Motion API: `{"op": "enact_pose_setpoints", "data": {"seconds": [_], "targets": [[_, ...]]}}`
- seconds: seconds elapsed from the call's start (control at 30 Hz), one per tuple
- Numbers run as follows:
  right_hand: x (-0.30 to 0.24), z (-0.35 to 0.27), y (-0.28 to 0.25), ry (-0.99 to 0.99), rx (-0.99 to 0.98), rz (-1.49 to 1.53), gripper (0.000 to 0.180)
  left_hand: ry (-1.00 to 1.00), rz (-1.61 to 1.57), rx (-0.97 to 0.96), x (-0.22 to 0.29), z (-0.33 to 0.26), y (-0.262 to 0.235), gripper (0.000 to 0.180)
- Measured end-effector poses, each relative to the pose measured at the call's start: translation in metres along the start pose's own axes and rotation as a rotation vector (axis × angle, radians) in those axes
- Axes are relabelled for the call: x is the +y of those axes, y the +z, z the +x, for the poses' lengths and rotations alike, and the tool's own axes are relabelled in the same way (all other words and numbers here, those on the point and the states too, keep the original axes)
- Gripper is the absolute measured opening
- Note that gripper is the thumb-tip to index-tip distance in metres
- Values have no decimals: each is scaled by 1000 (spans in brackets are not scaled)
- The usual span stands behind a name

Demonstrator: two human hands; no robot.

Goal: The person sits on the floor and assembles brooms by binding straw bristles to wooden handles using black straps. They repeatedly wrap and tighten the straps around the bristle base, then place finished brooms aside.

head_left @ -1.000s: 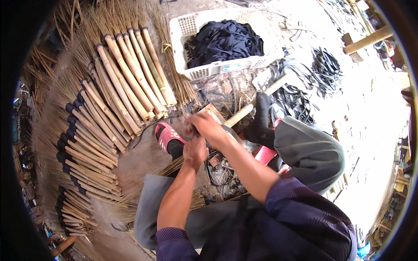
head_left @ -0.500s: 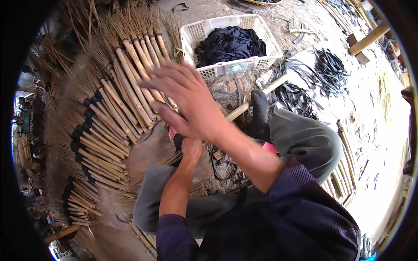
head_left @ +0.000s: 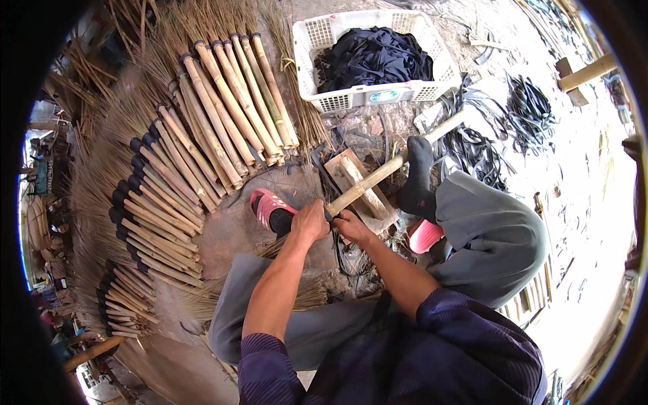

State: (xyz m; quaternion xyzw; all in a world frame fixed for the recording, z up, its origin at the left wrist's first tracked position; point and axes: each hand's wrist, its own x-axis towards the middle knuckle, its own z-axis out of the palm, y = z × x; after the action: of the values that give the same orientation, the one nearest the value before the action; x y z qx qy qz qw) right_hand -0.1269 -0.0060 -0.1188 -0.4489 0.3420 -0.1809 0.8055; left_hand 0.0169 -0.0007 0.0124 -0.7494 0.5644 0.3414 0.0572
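A broom with a bamboo handle [head_left: 378, 177] lies aslant before me, its far end toward the upper right. My left hand [head_left: 312, 221] is closed around the broom's neck, where the handle meets the straw bristles [head_left: 297, 295]. Dark binding strip [head_left: 329, 214] shows at the neck, between my hands. My right hand [head_left: 351, 226] is closed right beside it, fingers pinched at the strip; its fingertips are partly hidden. My foot in a black sock [head_left: 417, 167] rests against the handle. Beneath the handle stands a wooden block [head_left: 370, 201] on a board.
Several finished brooms [head_left: 223, 108] lie fanned out on the left, handles inward. A white plastic basket [head_left: 317, 101] of black strips [head_left: 378, 59] stands at the far side. Loose black strips [head_left: 530, 108] lie on the right. Pink slippers [head_left: 270, 206] are near my feet.
My right hand, raised and spread above the left before, has come down to the broom's neck and closed. My left hand stays at the neck.
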Motion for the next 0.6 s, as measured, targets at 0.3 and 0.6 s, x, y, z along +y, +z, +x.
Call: {"op": "enact_pose_setpoints", "data": {"seconds": [0.3, 0.6], "targets": [[-30, -9, -7, 159, -61, -19, 30, 32, 13, -34, -3, 1, 0, 35], [-97, -118, -1, 312, -88, -421, 31, -47, 80, 102, 3, -9, 15, 40]]}}
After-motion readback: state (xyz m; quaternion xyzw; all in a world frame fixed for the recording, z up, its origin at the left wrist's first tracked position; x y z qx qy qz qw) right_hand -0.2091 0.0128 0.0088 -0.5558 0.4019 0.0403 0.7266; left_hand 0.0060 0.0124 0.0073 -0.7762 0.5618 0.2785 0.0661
